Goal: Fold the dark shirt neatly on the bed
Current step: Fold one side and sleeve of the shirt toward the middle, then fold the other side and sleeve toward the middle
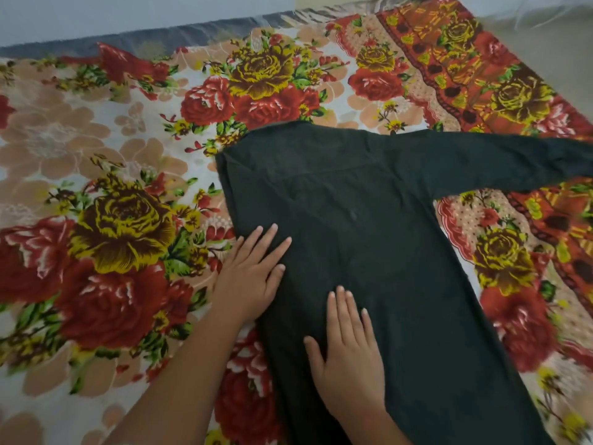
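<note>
- One shirt (369, 226), dark, lies spread flat on the bed (80, 139), collar end away from the camera and hem running off the near edge of the view. Its left side looks already turned in, since that edge is a straight line with no sleeve showing, so I'd guess the first fold is done.
- One sleeve (513, 162) is out to the right, lying straight across the flowery bedspread (128, 226). Probably left out so it can be folded in as its own step.
- Left hand (248, 277) is flat on the folded left edge, palm half on the bedspread, fingers (272, 239) spread and open, gripping nothing. Looks like it's pinning that crease so it doesn't spring back.
- Right hand (349, 354) is flat too, nearer the middle of the body panel, fingers together and straight, also holding nothing. Pressing or smoothing, I'd say.
- Fabric is thin and a bit wrinkly, so flattening before the next fold makes sense.
- Next job is likely that right sleeve. Risk: lifting both hands lets the left fold slide open.
- Beyond the bed there's just a pale wall (128, 14) up top.
</note>
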